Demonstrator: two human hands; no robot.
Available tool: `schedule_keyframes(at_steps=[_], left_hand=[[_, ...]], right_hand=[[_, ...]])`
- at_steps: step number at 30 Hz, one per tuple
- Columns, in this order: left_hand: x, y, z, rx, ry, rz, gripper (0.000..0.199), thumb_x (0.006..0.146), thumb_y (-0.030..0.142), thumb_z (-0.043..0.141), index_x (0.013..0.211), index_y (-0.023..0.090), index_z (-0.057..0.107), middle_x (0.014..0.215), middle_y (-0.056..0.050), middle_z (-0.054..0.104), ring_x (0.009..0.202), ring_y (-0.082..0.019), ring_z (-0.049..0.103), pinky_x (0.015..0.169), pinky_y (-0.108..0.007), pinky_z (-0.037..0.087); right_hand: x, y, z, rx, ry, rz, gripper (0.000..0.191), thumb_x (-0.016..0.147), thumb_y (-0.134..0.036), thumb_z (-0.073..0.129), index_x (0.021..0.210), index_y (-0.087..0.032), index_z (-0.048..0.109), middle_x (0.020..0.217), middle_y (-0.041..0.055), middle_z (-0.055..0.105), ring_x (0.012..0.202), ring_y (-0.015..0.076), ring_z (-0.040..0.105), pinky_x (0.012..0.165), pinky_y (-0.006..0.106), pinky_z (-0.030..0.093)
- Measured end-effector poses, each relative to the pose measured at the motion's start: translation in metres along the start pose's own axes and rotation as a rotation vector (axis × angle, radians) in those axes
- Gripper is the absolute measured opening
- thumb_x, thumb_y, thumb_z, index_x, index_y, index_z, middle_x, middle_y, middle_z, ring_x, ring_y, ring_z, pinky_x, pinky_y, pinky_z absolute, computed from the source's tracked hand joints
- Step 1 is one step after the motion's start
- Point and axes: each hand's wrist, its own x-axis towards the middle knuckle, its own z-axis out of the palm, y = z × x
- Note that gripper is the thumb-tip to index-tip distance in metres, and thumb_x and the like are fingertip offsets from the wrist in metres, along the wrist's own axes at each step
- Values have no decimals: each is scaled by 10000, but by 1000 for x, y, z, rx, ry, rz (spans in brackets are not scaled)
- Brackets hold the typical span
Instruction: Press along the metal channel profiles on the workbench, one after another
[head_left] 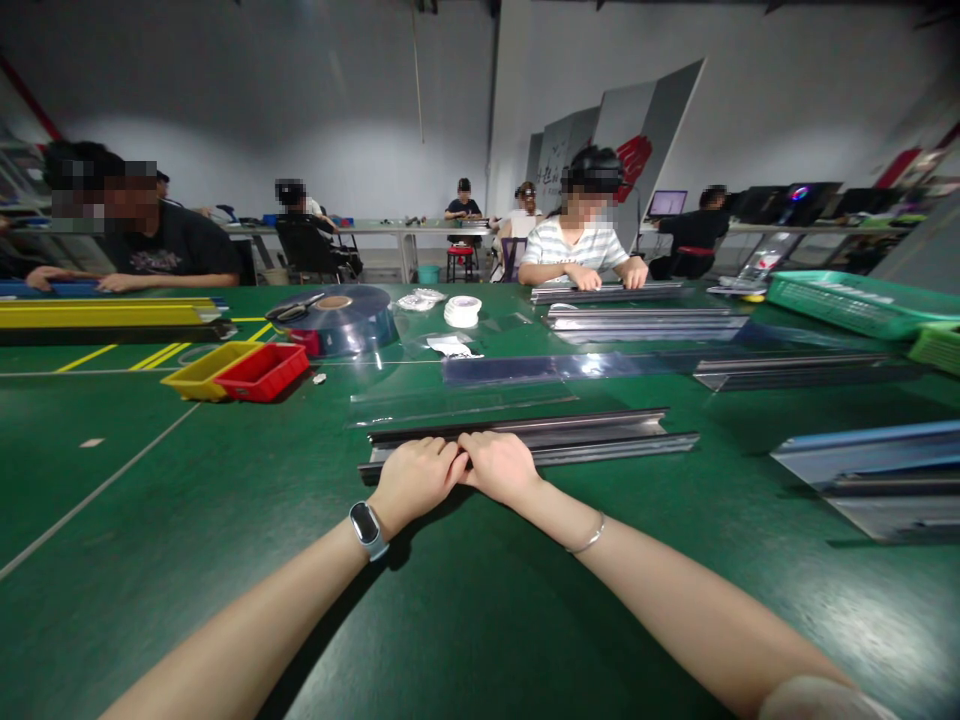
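Observation:
A long dark metal channel profile (600,437) lies lengthwise on the green table in front of me. My left hand (420,478) is closed over its left part, knuckles up, fingertips hidden inside or behind the profile. Right beside it, my right hand (499,463) also grips the profile, and the two thumbs meet near its front edge. Just behind the profile lies a clear plastic strip (465,403). Farther back, a longer clear strip (540,368) stretches across the table.
To the left stand a yellow bin (202,372), a red bin (262,373) and a large roll of clear film (345,320). More profiles (892,470) lie at right, near a green basket (862,305). Across the table, a co-worker (577,250) handles another profile.

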Motion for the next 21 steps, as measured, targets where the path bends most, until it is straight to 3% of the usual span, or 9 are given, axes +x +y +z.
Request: schedule_keyframes(at_steps=[4,12,21], left_hand=[[1,1,0,22,-28,-12,298,870,310,336,771,156,572,666,-50,566,637,-168,530,592,-300,383],[-2,-3,-3,36,-25,-22,360,877,335,324,690,153,573,622,-52,562,609,-163,534,569,-286,376],[-8,-6,-7,27,53,-47,325,864,290,355,657,149,563,616,-51,560,607,-153,524,588,-291,376]], right_hand=[[-2,1,1,5,37,-11,202,800,-371,445,787,-177,499,747,38,587,708,156,536,625,250,318],[-12,5,-4,-5,121,-41,370,808,-503,420,784,-154,540,704,51,586,720,165,531,678,273,317],[-12,3,0,8,102,-43,455,817,-562,356,773,-157,558,724,49,600,707,150,545,616,251,311]])
